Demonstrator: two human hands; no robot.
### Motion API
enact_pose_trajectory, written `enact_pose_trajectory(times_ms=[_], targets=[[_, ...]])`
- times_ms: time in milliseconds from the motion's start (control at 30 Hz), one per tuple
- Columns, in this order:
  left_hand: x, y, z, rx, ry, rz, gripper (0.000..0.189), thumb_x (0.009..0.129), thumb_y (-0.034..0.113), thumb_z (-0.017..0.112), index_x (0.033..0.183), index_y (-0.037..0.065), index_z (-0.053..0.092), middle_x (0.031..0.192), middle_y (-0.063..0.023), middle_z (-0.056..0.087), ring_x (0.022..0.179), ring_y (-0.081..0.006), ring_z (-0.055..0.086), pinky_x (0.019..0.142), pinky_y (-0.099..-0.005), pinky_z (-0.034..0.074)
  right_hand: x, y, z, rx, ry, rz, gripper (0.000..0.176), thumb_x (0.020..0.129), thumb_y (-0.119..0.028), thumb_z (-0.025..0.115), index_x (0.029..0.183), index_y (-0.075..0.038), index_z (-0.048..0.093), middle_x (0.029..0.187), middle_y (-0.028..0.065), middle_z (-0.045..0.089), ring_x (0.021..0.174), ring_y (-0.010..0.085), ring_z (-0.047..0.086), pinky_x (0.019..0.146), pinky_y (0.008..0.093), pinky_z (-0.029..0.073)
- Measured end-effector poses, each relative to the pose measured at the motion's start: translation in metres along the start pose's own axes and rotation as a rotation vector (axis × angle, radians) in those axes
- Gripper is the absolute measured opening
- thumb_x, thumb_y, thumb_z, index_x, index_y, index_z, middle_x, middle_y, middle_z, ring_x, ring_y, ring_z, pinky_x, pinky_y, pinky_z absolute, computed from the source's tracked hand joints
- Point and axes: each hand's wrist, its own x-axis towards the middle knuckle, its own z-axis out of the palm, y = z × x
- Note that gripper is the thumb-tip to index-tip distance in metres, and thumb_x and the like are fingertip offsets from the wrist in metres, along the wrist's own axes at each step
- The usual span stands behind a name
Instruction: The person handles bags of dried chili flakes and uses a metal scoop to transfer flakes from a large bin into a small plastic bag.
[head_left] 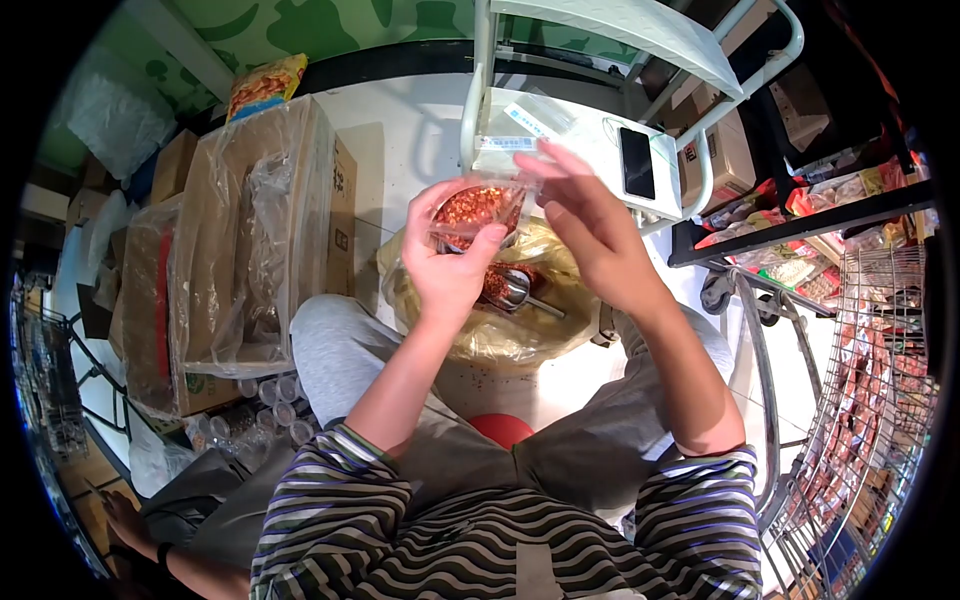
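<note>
My left hand (446,262) is closed around a small clear plastic bag of red chili flakes (478,214). To its right, my right hand (588,222) has its fingers stretched out beside the bag's upper edge; the fingertips are blurred. Below both hands sits a large yellowish plastic bag (470,338), its mouth spread wide between my legs. A metal scoop (517,290) lies in it on more chili flakes. My forearms and hands hide part of the large bag.
A white step stool (590,165) ahead holds a black phone (637,163) and clear packets. Cardboard boxes (335,200) lined with plastic stand left. A wire cart (850,400) and packed goods are at right. Another person's hand (130,525) shows at lower left.
</note>
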Motion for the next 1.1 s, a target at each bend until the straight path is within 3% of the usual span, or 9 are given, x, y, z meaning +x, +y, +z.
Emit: enact_pose_trajectory(times_ms=[100,233,300,400,500,800,900,1000,1100], targets=[[0.005,-0.010,-0.005,0.025,-0.143,0.243,0.064,0.077,0.025,0.085,0.124,-0.002,0.051,0.123,-0.0160,0.060,0.113,-0.0236,0.061,0.098,-0.0360,0.050,-0.002,0.001,0.001,-0.167,0.006,-0.058,0.030,0.095,-0.004,0.053,0.123,0.002,0.060,0.104,0.0212,0.069,0.098,0.0316,0.068,0.085,0.0353,0.051],[0.000,-0.006,-0.002,-0.036,-0.179,0.156,0.069,0.072,0.020,0.088,0.125,-0.001,0.050,0.122,-0.0169,0.062,0.113,-0.0246,0.062,0.098,-0.0363,0.050,-0.002,0.003,0.002,-0.222,0.049,-0.131,0.027,0.094,-0.004,0.054,0.119,0.002,0.062,0.095,0.0240,0.068,0.085,0.0373,0.070,0.074,0.0358,0.053],[0.001,-0.005,0.000,-0.013,-0.150,0.113,0.068,0.067,0.015,0.090,0.123,0.000,0.053,0.118,-0.0148,0.065,0.107,-0.0220,0.065,0.093,-0.0337,0.053,-0.003,0.001,0.001,-0.256,0.035,-0.110,0.028,0.094,-0.004,0.054,0.120,0.001,0.062,0.096,0.0244,0.068,0.086,0.0382,0.069,0.074,0.0361,0.053],[0.004,-0.008,-0.005,0.187,-0.227,0.236,0.071,0.066,0.016,0.091,0.124,0.000,0.052,0.116,-0.0147,0.066,0.104,-0.0213,0.066,0.091,-0.0334,0.054,-0.003,0.004,-0.002,-0.289,0.054,-0.098,0.028,0.094,-0.004,0.055,0.120,0.001,0.062,0.097,0.0255,0.067,0.087,0.0395,0.068,0.074,0.0367,0.053],[0.003,0.001,-0.002,0.163,-0.209,0.110,0.073,0.065,0.017,0.091,0.124,-0.001,0.051,0.115,-0.0143,0.066,0.101,-0.0209,0.067,0.089,-0.0327,0.054,-0.003,0.004,0.000,-0.335,0.062,-0.149,0.027,0.093,-0.005,0.056,0.119,0.001,0.063,0.094,0.0265,0.066,0.084,0.0408,0.067,0.072,0.0381,0.053],[0.002,0.001,0.001,0.190,-0.184,0.106,0.071,0.067,0.011,0.089,0.126,0.000,0.050,0.115,-0.0135,0.065,0.106,-0.0200,0.064,0.093,-0.0319,0.051,-0.001,0.001,0.002,-0.426,0.114,-0.143,0.025,0.090,-0.004,0.059,0.114,-0.001,0.066,0.083,0.0259,0.064,0.073,0.0411,0.065,0.064,0.0416,0.051],[-0.001,-0.001,-0.001,0.155,-0.139,-0.030,0.073,0.067,0.012,0.089,0.127,0.000,0.049,0.116,-0.0137,0.064,0.108,-0.0207,0.063,0.094,-0.0325,0.050,-0.001,-0.001,-0.001,-0.438,0.122,-0.135,0.024,0.089,-0.004,0.060,0.112,-0.001,0.066,0.081,0.0257,0.064,0.071,0.0412,0.065,0.062,0.0419,0.051],[0.004,0.002,0.004,0.151,-0.213,0.073,0.075,0.067,0.012,0.088,0.128,0.000,0.047,0.117,-0.0143,0.064,0.109,-0.0212,0.063,0.095,-0.0331,0.050,-0.002,0.006,0.003,-0.461,0.160,-0.174,0.023,0.089,-0.004,0.060,0.111,-0.001,0.066,0.079,0.0254,0.063,0.069,0.0411,0.064,0.061,0.0421,0.051],[0.004,-0.006,0.001,0.164,-0.231,0.021,0.076,0.067,0.011,0.088,0.130,0.001,0.046,0.119,-0.0149,0.063,0.109,-0.0216,0.063,0.094,-0.0333,0.050,-0.005,0.005,0.003,-0.506,0.131,-0.129,0.024,0.089,-0.003,0.059,0.112,-0.002,0.065,0.078,0.0250,0.063,0.068,0.0410,0.064,0.060,0.0426,0.050]])
